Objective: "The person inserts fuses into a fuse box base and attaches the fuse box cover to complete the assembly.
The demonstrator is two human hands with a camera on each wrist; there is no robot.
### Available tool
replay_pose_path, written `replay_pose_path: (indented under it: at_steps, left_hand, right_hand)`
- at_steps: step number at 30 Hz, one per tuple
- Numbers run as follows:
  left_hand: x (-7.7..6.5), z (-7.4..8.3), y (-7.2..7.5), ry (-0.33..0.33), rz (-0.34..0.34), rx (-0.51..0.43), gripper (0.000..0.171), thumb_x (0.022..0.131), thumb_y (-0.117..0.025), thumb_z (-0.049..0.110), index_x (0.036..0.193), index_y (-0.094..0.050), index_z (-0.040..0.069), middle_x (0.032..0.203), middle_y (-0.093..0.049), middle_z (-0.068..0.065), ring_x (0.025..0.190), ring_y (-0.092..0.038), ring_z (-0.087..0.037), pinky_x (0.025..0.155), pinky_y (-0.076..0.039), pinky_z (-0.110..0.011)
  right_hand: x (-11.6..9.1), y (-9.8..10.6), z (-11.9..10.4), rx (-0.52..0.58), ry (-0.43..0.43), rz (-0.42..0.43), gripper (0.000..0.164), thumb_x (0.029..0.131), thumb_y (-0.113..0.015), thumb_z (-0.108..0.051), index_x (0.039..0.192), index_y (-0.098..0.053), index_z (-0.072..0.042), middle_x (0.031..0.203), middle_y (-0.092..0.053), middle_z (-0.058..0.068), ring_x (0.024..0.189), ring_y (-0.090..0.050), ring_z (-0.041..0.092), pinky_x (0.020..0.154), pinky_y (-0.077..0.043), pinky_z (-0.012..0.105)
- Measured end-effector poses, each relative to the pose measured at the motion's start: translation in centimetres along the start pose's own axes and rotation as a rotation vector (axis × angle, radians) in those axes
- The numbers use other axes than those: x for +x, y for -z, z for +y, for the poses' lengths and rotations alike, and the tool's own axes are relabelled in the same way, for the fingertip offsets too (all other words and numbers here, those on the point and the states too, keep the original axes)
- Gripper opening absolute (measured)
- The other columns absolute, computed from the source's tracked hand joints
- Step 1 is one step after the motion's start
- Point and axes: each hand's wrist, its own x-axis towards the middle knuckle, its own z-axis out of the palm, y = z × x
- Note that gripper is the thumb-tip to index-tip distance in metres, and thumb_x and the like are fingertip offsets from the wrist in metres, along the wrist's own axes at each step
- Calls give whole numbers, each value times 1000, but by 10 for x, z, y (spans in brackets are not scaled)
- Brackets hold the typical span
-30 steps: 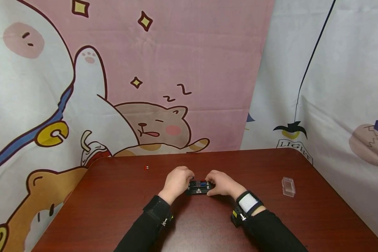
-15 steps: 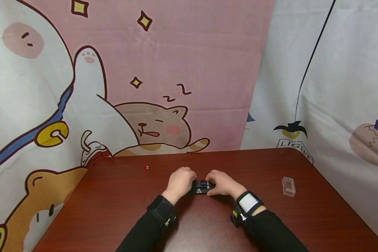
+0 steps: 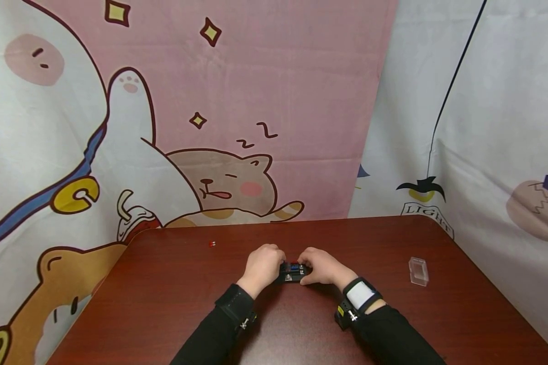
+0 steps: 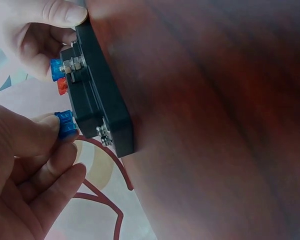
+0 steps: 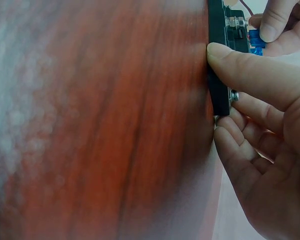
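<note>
A black fuse block (image 3: 293, 274) with metal terminal screws lies on the table between both hands. My left hand (image 3: 262, 267) pinches a blue blade fuse (image 4: 66, 124) between thumb and finger, right at the block's top face in the left wrist view. Further along the block sit another blue blade fuse (image 4: 55, 70) and a red blade fuse (image 4: 63, 86). My right hand (image 3: 321, 266) grips the right end of the block, its thumb on the near side of the base. In the head view the left hand hides the block's left end.
A small red piece (image 3: 212, 244) with pale ends lies on the table (image 3: 164, 304) toward the back left. On the right stands a clear plastic box (image 3: 418, 271). Behind the table hangs a printed cloth (image 3: 278, 101).
My left hand has shifted slightly right along the fuse block and now covers its left end. The right hand has kept its grip in the same place.
</note>
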Motion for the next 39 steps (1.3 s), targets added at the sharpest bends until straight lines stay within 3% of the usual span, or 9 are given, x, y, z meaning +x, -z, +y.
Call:
replay_pose_path:
  at_steps: [19, 39]
  left_hand:
    - [2, 2, 0, 6, -16, 47, 13, 81, -78, 7, 81, -78, 20, 74, -61, 4, 71, -58, -13, 57, -49, -29]
    - [4, 3, 0, -29, -23, 86, 12, 78, -81, 8, 77, -76, 19, 72, -60, 3, 69, -57, -13, 56, -48, -27]
  right_hand:
    - [1, -2, 2, 11, 12, -1, 38, 70, -90, -17, 99, -68, -6, 94, -59, 1, 85, -58, 18, 78, -50, 38]
    - [1, -2, 2, 13, 3, -1, 38, 69, -90, -17, 99, -68, -7, 94, -59, 0, 86, -58, 18, 79, -51, 40]
